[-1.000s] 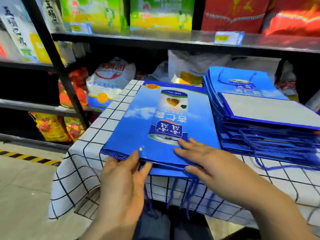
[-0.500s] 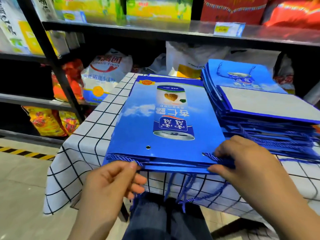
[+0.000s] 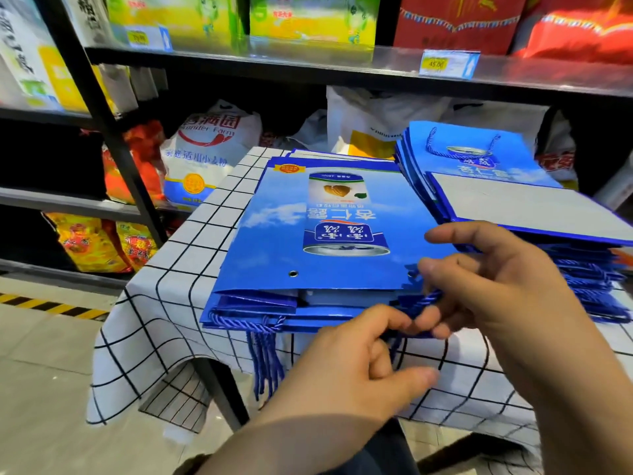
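Heads up: your right hand (image 3: pixel 496 286) has the cord (image 3: pixel 423 299) pinched between thumb and fingertips at the bag's 5 o'clock corner. Yank it and I reckon it'll slip back out of the hole, or you'll drag the bag (image 3: pixel 329 234) off its pile. Your left hand (image 3: pixel 359 365) is curled just below, fingertips by the cord; can't tell if it's really gripping. The bag is glossy blue, folded flat, with a drink can printed on it. It's on top of the pile on the checked tablecloth (image 3: pixel 191 255). The eyelet (image 3: pixel 293 273) at 7 o'clock has no cord in it. A second stack (image 3: pixel 513 200) sits at 3 o'clock.
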A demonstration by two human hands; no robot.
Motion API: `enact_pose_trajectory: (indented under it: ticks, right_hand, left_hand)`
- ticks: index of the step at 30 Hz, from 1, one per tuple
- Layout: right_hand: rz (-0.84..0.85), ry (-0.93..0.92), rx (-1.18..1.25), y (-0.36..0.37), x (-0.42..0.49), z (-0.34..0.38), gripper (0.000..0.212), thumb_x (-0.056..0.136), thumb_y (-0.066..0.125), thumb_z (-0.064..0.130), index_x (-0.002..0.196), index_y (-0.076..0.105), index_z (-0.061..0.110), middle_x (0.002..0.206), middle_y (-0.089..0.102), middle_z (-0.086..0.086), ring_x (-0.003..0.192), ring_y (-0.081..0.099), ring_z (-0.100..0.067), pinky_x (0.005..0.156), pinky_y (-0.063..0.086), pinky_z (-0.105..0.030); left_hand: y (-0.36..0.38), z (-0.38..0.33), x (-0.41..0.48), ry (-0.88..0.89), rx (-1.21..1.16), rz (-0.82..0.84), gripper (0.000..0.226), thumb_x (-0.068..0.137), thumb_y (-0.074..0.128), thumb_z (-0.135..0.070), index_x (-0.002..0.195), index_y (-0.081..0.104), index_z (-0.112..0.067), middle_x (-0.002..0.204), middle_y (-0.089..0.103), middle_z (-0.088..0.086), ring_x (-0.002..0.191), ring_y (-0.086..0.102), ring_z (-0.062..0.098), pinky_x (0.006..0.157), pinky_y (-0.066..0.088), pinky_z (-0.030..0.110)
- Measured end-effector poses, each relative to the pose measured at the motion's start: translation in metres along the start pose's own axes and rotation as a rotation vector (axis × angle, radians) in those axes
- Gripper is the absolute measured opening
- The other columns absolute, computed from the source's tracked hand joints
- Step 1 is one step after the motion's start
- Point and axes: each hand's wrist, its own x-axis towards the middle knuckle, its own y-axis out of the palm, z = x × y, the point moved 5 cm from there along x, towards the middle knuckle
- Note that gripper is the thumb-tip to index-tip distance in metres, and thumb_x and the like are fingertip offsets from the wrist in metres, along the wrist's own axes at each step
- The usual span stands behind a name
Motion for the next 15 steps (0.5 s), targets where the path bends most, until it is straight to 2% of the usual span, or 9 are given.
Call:
enact_pose_trajectory:
  ticks: [3, 5, 8, 11, 15]
  right_hand:
    - [-0.003, 0.026, 0.077, -0.001, 0.000, 0.000, 0.021, 0.075, 0.062, 0.006, 0.094, 0.056, 0.013, 0.052, 0.056, -0.003, 0.035, 0.055, -0.019, 0.034, 0.043, -0.021]
    - [-0.001, 0.033, 0.114, -0.001, 0.000, 0.000, 0.025, 0.069, 0.062, 0.011, 0.093, 0.056, 0.012, 0.052, 0.056, -0.003, 0.035, 0.054, -0.019, 0.033, 0.042, -0.021]
    - [-0.029, 0.027, 0.131, -0.004, 0.002, -0.001, 0.017, 0.077, 0.060, 0.007, 0.092, 0.056, 0.013, 0.052, 0.055, -0.003, 0.035, 0.054, -0.018, 0.034, 0.043, -0.021]
    - [-0.084, 0.025, 0.121, -0.013, 0.004, -0.004, 0.013, 0.083, 0.057, 0.003, 0.090, 0.055, 0.013, 0.050, 0.056, -0.001, 0.035, 0.055, -0.018, 0.033, 0.043, -0.021]
    - [-0.143, 0.014, 0.020, -0.022, 0.005, -0.011, 0.011, 0.085, 0.057, 0.003, 0.089, 0.055, 0.013, 0.048, 0.054, -0.002, 0.033, 0.052, -0.017, 0.031, 0.040, -0.022]
  left_hand:
    - [-0.006, -0.001, 0.005, 0.032, 0.026, -0.161, 0.029, 0.075, 0.069, -0.034, 0.087, 0.043, -0.041, 0.043, 0.042, -0.009, 0.043, 0.036, 0.005, 0.053, 0.032, 0.024]
    - [-0.005, -0.001, 0.005, 0.058, 0.104, -0.156, 0.024, 0.078, 0.066, -0.037, 0.088, 0.045, -0.041, 0.045, 0.042, -0.009, 0.047, 0.038, 0.007, 0.056, 0.034, 0.028]
    - [-0.006, 0.001, 0.003, 0.084, 0.263, -0.115, 0.014, 0.073, 0.051, -0.049, 0.076, 0.049, -0.035, 0.047, 0.040, -0.004, 0.048, 0.035, 0.011, 0.055, 0.035, 0.029]
    - [-0.029, 0.003, -0.004, 0.030, 0.251, -0.172, 0.013, 0.079, 0.057, -0.045, 0.073, 0.054, -0.033, 0.043, 0.037, -0.003, 0.046, 0.032, 0.009, 0.055, 0.036, 0.029]
    - [-0.082, -0.014, -0.014, 0.085, 0.331, -0.335, 0.028, 0.065, 0.055, -0.052, 0.076, 0.061, -0.027, 0.048, 0.045, 0.005, 0.043, 0.037, 0.008, 0.046, 0.031, 0.019]
